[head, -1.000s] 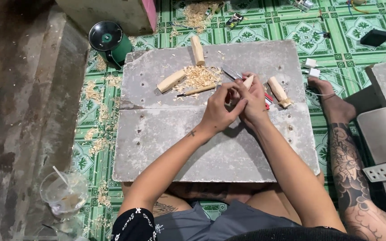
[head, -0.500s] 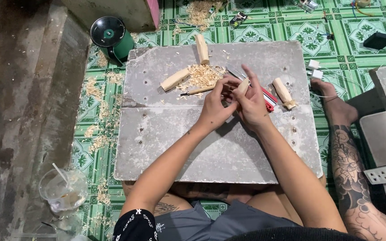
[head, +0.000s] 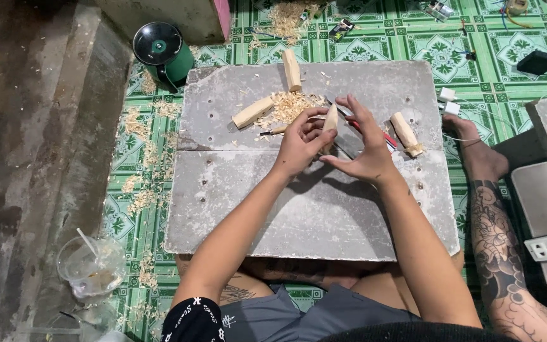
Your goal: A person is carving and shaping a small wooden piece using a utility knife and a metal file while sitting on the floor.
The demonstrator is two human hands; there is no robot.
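Hands have pulled a little apart since a moment ago; back then both were bunched tight around the small wood piece (head: 330, 118), and now the right hand (head: 363, 144) has spread its fingers wide and only its thumb side is near the wood; the left hand (head: 300, 144) still pinches the wood, holding it up over the grey slab (head: 299, 215). Shavings (head: 290, 104) lie at about 11 o'clock from the hands, a short wood stick (head: 405, 132) at 3 o'clock, and a red-handled tool (head: 375, 132) just behind the right hand; so the cutting looks stopped for a look at the piece.

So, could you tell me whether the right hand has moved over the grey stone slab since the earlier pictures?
Yes. The right hand has opened, fingers spread, where earlier it closed against the left hand on the pale wooden piece, still beside the shavings pile.
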